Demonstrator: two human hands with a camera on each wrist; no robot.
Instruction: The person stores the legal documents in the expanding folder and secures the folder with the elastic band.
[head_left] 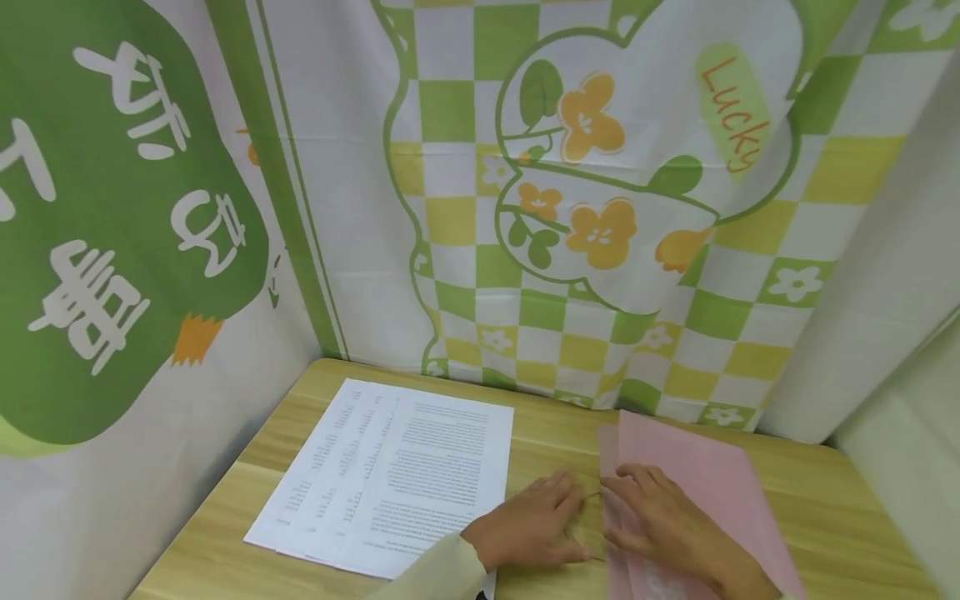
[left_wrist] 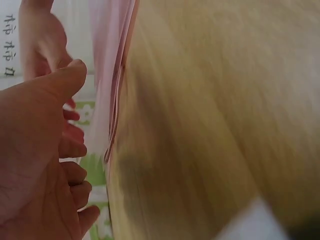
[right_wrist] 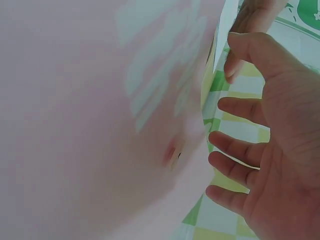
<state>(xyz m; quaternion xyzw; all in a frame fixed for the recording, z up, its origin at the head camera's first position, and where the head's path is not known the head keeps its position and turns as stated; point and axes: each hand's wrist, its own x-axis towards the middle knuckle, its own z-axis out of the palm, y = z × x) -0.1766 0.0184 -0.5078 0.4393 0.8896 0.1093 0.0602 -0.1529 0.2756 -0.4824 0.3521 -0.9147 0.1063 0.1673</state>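
Note:
A pink folder (head_left: 720, 475) with layered edges lies on the right part of the table. My right hand (head_left: 667, 521) rests over its left side, fingers spread and pointing at the left edge. Just left of that edge is my left hand (head_left: 528, 521), low over the wood, its fingers loosely extended towards the folder. Thin dark lines run between the two hands, too fine to identify. Pale print and a small slot mark the folder's cover (right_wrist: 100, 150) in the right wrist view. Both palms look bare in the wrist views.
Overlapping printed sheets (head_left: 427, 475) lie left of my left hand, partly under its sleeve. The wooden table (head_left: 225, 533) meets a checked, flowered curtain (head_left: 562, 333) at the back. A white and green cloth (head_left: 187, 400) hangs along the left.

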